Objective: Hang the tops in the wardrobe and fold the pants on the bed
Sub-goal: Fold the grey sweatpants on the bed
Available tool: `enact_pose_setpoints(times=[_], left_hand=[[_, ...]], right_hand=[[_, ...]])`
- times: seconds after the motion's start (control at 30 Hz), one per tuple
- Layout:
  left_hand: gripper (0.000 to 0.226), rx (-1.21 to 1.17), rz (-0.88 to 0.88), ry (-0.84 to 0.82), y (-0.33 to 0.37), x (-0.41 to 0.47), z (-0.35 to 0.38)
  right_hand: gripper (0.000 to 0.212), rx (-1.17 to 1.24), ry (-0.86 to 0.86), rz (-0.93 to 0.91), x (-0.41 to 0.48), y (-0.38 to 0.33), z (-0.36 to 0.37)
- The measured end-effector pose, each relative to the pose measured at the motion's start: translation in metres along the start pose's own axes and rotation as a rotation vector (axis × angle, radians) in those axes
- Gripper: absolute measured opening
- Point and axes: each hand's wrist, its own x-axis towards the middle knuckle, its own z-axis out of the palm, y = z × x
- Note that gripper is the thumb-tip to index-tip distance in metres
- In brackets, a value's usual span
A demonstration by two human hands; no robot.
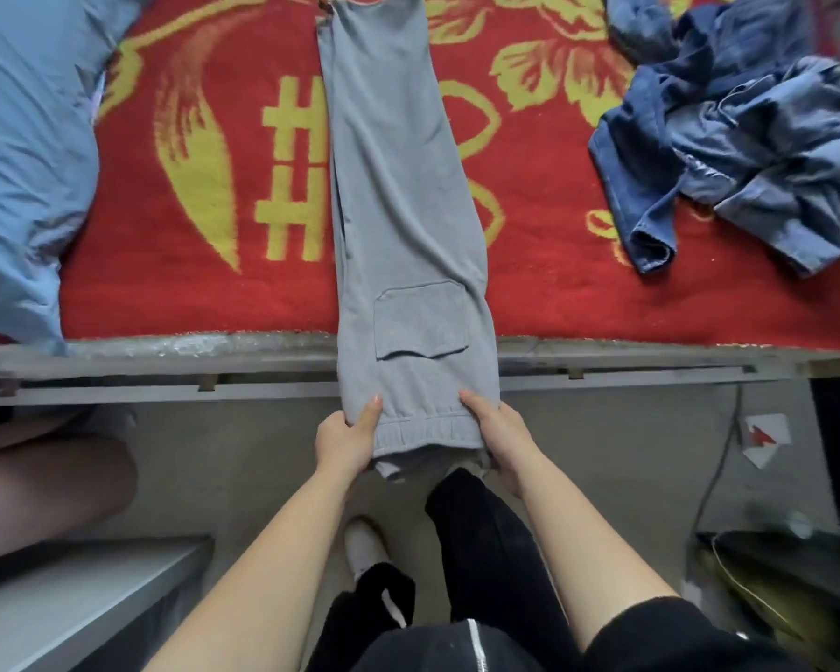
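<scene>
Now left hand and right hand each grip waistband of grey pants, laid lengthwise across bed, overhanging near edge.

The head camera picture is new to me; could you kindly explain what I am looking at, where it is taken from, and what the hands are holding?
There is no machine here: a person works with bare hands. The single picture comes from a wide-angle camera worn on their head, looking forward and down, so the two forearms rising from the bottom are their own. On the bed lies a red blanket with yellow patterns. A pair of grey pants stretches lengthwise across it, and its elastic-banded end hangs over the bed's near edge. The left hand and the right hand each grip a corner of that end. A crumpled heap of blue denim clothes lies at the right, and light blue bedding at the left.
</scene>
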Motion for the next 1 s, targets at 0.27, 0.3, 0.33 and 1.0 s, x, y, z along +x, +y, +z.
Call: enact_pose_setpoints(times=[0.27,0.3,0.33,1.0], left_hand=[[0.051,-0.210,-0.172,-0.099,-0.076,-0.056,-0.042],[0.064,-0.256,-0.205,-0.093,-0.079,-0.049,-0.045],[0.075,-0.286,-0.215,-0.086,-0.075,-0.044,-0.048],[0.059,0.830,0.633,-0.205,0.067,0.105,0.004]], right_hand=[[0.053,-0.072,-0.012,0.089,-0.057,0.066,0.010],[0.057,-0.078,-0.014,0.088,-0.058,0.067,0.012],[0.057,-0.068,-0.015,0.090,-0.058,0.063,0.013],[0.052,-0.867,0.046,-0.499,0.086,-0.103,0.000]])
